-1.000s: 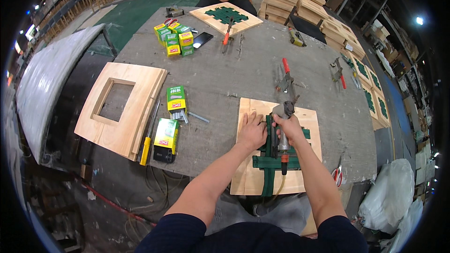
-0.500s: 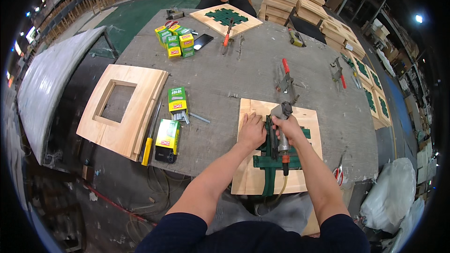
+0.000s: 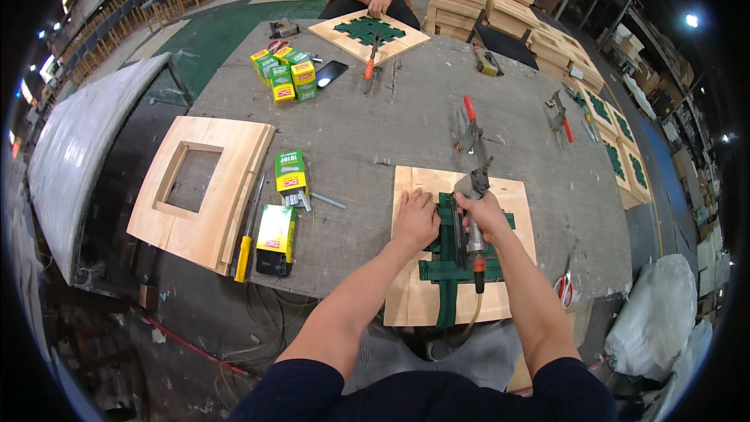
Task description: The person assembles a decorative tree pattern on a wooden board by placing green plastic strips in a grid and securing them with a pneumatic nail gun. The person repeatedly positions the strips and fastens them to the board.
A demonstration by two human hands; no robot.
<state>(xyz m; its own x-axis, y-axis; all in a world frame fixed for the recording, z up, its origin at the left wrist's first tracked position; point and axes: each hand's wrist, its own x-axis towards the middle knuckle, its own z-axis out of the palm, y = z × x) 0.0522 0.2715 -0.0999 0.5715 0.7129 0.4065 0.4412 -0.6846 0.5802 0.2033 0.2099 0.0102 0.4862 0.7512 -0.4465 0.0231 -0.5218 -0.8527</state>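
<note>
My right hand (image 3: 487, 216) is wrapped round the grip of a pneumatic staple gun (image 3: 475, 241), with a hose running from its lower end. The gun rests over a square light-wood panel (image 3: 406, 303) near the table's front edge. Dark green webbing straps (image 3: 447, 297) cross on that panel; the gun and my right hand hide part of them. On the panel's left part lies my left hand (image 3: 416, 223), its fingers stretched out flat beside the upright strap and holding nothing. Where the gun's nose meets the straps cannot be made out.
Left of me lie stacked wooden frames (image 3: 160, 164), a yellow-handled screwdriver (image 3: 244, 254), staple boxes (image 3: 291, 172) and a phone (image 3: 273, 264). Red-handled pliers (image 3: 470, 129) lie beyond the panel, scissors (image 3: 565, 285) to its right. A person across touches another webbed panel (image 3: 414, 41).
My left hand stays flat on the panel, and the staple gun has shifted only slightly in my right hand's grip. Across the table, the other person's hands have come down to their webbed panel.
</note>
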